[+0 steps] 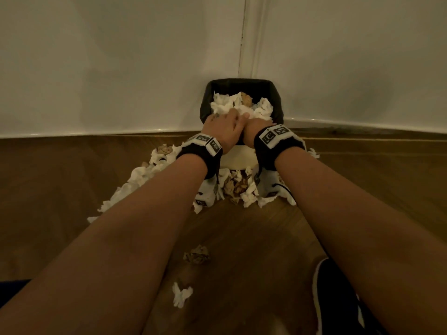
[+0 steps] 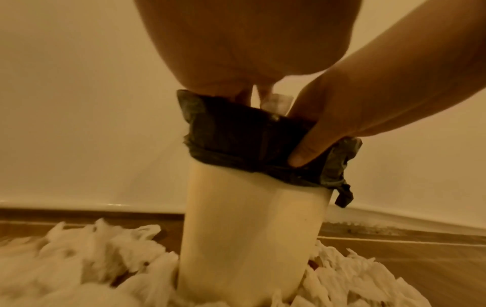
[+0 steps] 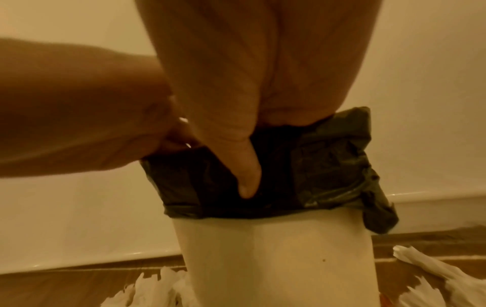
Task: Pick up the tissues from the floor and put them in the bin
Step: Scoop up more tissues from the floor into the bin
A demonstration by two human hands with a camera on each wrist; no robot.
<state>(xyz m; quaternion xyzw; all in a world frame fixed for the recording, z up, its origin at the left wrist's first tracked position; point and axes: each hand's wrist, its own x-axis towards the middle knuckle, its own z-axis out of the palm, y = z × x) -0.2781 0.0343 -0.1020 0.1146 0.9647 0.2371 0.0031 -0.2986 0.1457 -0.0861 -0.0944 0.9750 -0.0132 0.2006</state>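
Tissues (image 1: 238, 105), crumpled and white with some brown-stained ones among them, fill the bin (image 1: 242, 157) up to its brim; the bin is cream plastic with a black bin liner (image 1: 275, 93) folded over its rim, and it stands on the wooden floor (image 1: 362, 177) in the corner of two white walls (image 1: 121, 56). Both hands lie side by side on top of that heap. The left hand (image 1: 223, 125) lies flat on the tissues, fingers roughly straight. The right hand (image 1: 256, 126) reaches over the near rim, thumb down the outside of the liner (plain in the right wrist view); whether its fingers grip anything I cannot tell. More tissues (image 1: 145, 175) ring the bin's foot, and two loose tissues (image 1: 182, 294) lie nearer the person, beside a dark shoe (image 1: 336, 301).
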